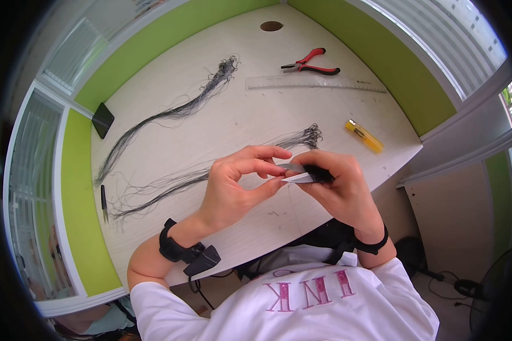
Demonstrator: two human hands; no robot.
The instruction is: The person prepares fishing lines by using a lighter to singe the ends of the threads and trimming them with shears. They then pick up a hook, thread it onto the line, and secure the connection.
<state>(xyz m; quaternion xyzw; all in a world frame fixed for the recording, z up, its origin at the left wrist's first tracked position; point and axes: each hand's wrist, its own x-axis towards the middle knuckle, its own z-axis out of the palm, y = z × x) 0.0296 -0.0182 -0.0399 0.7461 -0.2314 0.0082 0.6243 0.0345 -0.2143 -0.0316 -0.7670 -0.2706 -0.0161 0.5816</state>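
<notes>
Over the front of the desk, my right hand is closed around thread snips with a black grip and two silver blades spread apart. The blades point left, toward the fingertips of my left hand. Thumb and fingers of that hand are bent into a pinch at the blade tips. A thin pale thread hangs below the blades; its upper end is hidden among the fingers. Behind my left hand lies a bundle of dark threads, its curled end just beyond my right hand.
A second dark thread bundle stretches across the desk. Farther back lie red-and-black pliers and a clear ruler. A yellow lighter-like item sits at right, a slim black-handled tool at left. Green partitions border the desk.
</notes>
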